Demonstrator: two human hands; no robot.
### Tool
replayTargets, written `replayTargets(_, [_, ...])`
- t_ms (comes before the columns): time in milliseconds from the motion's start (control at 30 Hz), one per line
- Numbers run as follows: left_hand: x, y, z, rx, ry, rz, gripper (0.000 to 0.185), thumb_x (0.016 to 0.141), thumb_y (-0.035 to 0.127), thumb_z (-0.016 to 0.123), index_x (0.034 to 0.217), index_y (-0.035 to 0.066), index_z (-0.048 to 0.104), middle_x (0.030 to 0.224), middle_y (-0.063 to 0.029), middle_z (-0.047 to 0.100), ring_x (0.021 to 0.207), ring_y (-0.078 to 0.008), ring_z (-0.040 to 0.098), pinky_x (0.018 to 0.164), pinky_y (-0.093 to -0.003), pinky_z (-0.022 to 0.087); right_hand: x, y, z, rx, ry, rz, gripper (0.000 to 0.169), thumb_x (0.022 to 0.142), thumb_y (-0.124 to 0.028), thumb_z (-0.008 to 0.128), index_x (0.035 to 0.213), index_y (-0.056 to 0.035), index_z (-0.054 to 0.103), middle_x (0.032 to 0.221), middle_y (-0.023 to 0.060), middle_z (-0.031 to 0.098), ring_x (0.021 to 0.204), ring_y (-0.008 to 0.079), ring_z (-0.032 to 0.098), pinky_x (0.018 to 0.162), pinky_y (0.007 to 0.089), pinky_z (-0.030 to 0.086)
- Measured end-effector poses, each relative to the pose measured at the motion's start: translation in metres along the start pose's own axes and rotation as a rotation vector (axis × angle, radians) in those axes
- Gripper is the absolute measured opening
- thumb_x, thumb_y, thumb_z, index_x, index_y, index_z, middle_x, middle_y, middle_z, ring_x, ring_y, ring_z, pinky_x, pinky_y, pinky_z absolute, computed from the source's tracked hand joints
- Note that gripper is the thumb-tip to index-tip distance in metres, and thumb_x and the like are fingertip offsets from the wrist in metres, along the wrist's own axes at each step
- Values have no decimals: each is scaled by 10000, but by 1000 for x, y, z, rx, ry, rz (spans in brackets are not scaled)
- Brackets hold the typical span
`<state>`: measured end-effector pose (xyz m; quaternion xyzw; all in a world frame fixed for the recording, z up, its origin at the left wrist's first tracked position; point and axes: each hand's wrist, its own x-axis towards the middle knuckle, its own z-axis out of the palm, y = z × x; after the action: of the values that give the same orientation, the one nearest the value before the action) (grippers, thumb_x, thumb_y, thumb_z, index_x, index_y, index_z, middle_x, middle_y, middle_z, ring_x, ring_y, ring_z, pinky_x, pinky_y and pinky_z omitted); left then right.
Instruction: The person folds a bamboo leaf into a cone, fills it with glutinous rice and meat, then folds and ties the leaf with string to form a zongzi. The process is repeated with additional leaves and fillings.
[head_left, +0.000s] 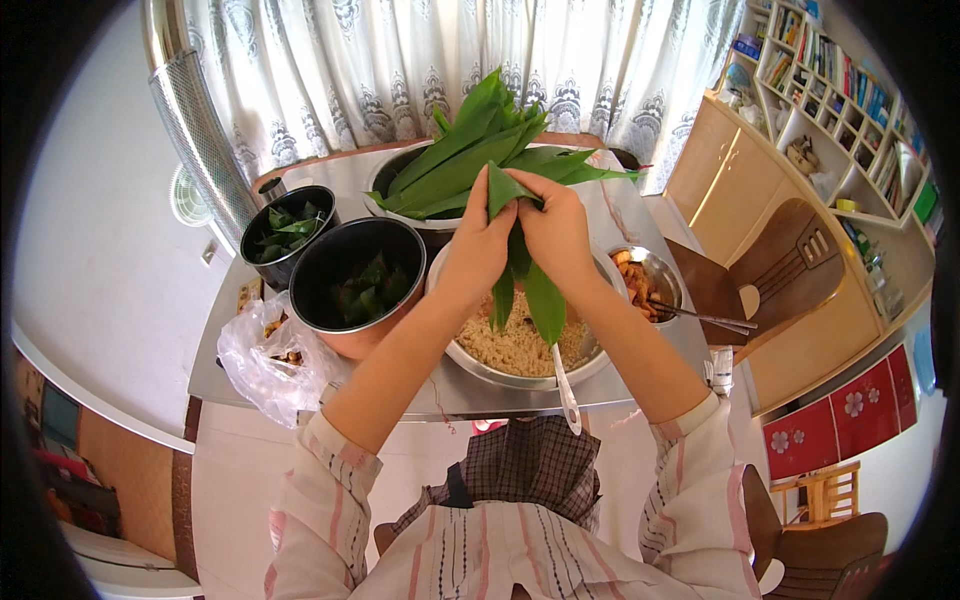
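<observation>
Both of my hands grip one set of long green leaves (544, 300), whose tails hang down over a steel bowl. My left hand (481, 236) pinches the upper fold from the left, and my right hand (553, 223) holds it from the right. Between the fingers the leaf is bent into a pointed fold; its inside is hidden from me. Below, the large steel bowl (480, 369) contains pale rice grains (510, 345). A spoon (566, 394) leans out over the bowl's front rim. Behind my hands, a wide basin (382, 176) carries a heap of loose leaves (465, 165).
At left stand a large dark-lined pot (300, 319) and a smaller black pot (251, 251), both with leaf-wrapped bundles inside. A plastic bag (251, 360) sits at the table's left front. On the right, chopsticks (705, 315) rest across a small steel bowl (671, 274) of meat pieces (634, 281).
</observation>
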<state>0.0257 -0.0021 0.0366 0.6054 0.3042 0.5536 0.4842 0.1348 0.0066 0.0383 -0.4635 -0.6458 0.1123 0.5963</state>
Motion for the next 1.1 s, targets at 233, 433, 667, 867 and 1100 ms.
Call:
replayTargets(233, [8,8,-9,-162,-91,-76,604,901,157,528,1409,83,211,1339,-51,385,1205,-136,370,996,-255,287,9,-2,4,342,-43,201,305,753,20,505,1031,9,628,918,142,664,810,189,618,732,285,462])
replayTargets(433, [9,7,-15,-203,-157,-141,636,901,167,538,1431,116,189,1360,-43,365,1194,-138,387,991,-256,302,7,-3,7,320,-33,190,369,736,59,477,1076,14,613,960,133,660,860,180,609,776,279,457])
replayTargets(667, [7,10,-20,-125,-259,49,779,868,186,605,1432,113,73,1371,-108,305,1243,-188,323,1020,-283,271,5,-12,3,411,-67,188,428,723,86,445,1114,10,600,973,110,653,869,169,600,764,271,467])
replayTargets(867, [4,16,-23,-229,-234,-76,864,751,165,730,1399,162,159,1255,-104,425,1179,-213,397,1011,-351,293,7,-19,-4,630,-217,404,425,714,69,430,1099,15,602,937,104,633,801,135,580,698,257,472])
replayTargets(1100, [3,14,-24,-268,-181,-128,865,710,145,761,1387,206,227,1219,-86,459,1134,-206,433,976,-350,341,8,-9,6,447,-76,372,193,744,8,541,931,32,581,838,88,619,760,152,579,677,283,463])
